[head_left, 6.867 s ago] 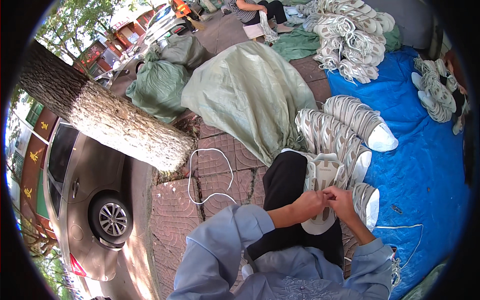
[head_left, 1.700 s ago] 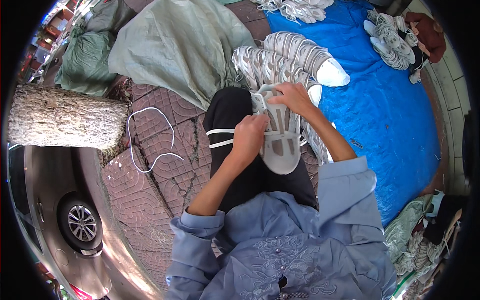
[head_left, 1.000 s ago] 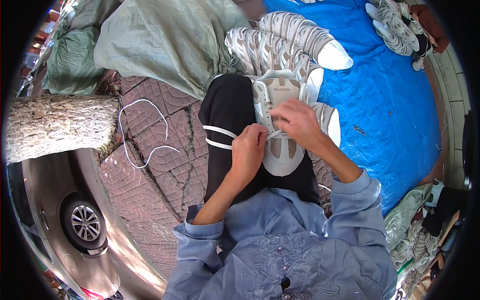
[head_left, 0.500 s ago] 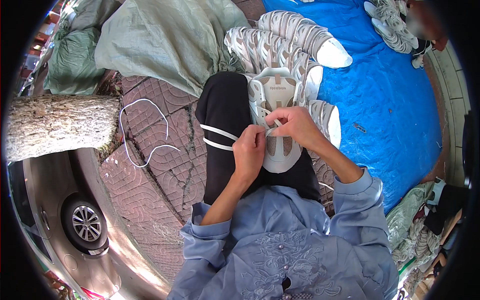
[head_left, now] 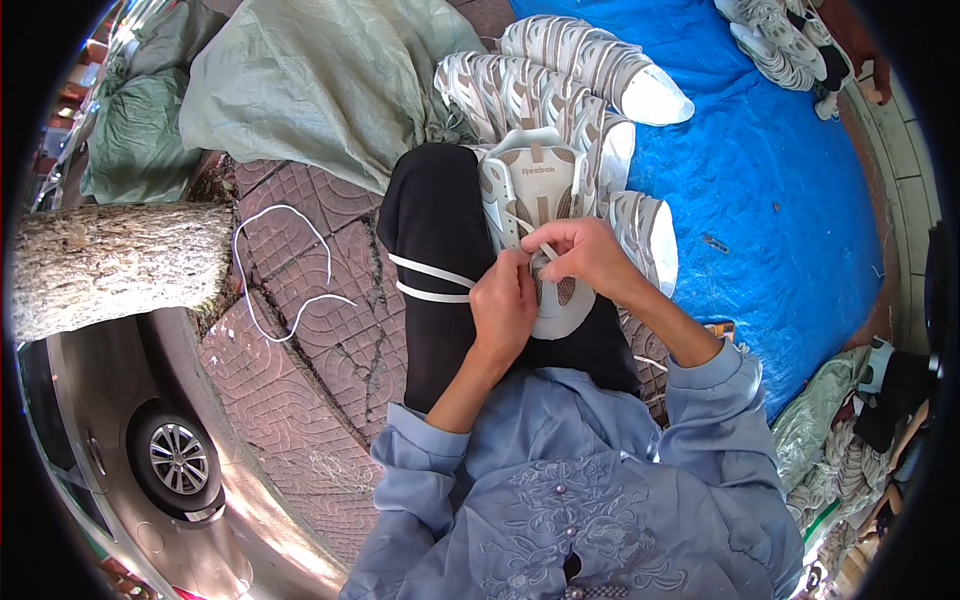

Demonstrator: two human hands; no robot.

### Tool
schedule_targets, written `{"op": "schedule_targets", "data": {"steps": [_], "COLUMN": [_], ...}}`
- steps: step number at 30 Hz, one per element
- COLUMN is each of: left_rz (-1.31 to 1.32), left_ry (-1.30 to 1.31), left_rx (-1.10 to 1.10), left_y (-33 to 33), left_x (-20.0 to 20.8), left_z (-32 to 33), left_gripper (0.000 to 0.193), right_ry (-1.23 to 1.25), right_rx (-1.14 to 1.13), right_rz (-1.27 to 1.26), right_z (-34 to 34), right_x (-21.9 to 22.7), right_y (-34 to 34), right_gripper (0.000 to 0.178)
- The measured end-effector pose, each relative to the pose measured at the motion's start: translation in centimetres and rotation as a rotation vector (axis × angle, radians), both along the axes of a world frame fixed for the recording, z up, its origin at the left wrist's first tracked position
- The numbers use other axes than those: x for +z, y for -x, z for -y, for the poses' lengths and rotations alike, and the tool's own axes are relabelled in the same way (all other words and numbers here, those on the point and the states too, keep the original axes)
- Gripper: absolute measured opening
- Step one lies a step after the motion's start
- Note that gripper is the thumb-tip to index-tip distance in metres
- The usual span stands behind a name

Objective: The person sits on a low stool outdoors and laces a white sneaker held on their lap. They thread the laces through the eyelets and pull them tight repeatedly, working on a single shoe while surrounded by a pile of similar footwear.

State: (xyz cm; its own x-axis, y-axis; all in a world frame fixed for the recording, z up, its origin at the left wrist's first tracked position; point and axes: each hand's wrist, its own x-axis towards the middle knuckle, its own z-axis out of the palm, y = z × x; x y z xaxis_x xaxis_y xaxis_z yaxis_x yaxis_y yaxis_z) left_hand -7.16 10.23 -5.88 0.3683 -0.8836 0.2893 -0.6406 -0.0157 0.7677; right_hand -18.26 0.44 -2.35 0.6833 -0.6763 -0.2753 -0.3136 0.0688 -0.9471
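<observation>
A white and beige sneaker upper [head_left: 543, 189] rests on my lap, its toe toward me and its tongue pointing away. My left hand [head_left: 503, 303] is closed in a pinch on a white shoelace [head_left: 432, 268] at the lower eyelets. Two strands of lace cross the black trouser leg [head_left: 437, 200] beside that hand. My right hand [head_left: 588, 258] pinches lace just above the toe, fingertips almost touching the left ones. The fingers partly hide the lowest eyelets. More white lace [head_left: 240, 265] lies curled on the paving at left; whether it joins the strands on my leg I cannot tell.
Nested sneaker uppers [head_left: 590, 62] lie in rows beyond my lap, partly on a blue tarp [head_left: 765, 220]. Grey-green sacks [head_left: 300, 90] and a tree trunk [head_left: 120, 262] are at left, with a parked car [head_left: 95, 400] behind. Bundled laces [head_left: 845, 465] sit at right.
The view has shifted slightly, so the sneaker upper sits a little further left. Both hands keep their pinch on the lace, with only small finger movement.
</observation>
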Motion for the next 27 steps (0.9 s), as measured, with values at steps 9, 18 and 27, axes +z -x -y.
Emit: {"op": "schedule_targets", "data": {"steps": [9, 18, 27], "left_rz": [0.035, -0.149, 0.741], "left_ry": [-0.177, -0.354, -0.117], "left_rx": [0.019, -0.497, -0.673], "left_y": [-0.5, -4.5, -5.2], "left_x": [0.4, 1.8, 3.0], "left_z": [-0.2, 1.8, 3.3], "left_gripper": [0.017, 0.037, 0.013], "right_ry": [0.122, -0.031, 0.064], "right_rx": [0.009, -0.069, -0.071], "right_rz": [-0.015, 0.122, 0.133], "right_z": [-0.6, -0.2, -0.7], "right_x": [0.1, -1.8, -1.6], "right_y": [0.1, 0.6, 0.7], "right_gripper": [0.035, 0.017, 0.011]}}
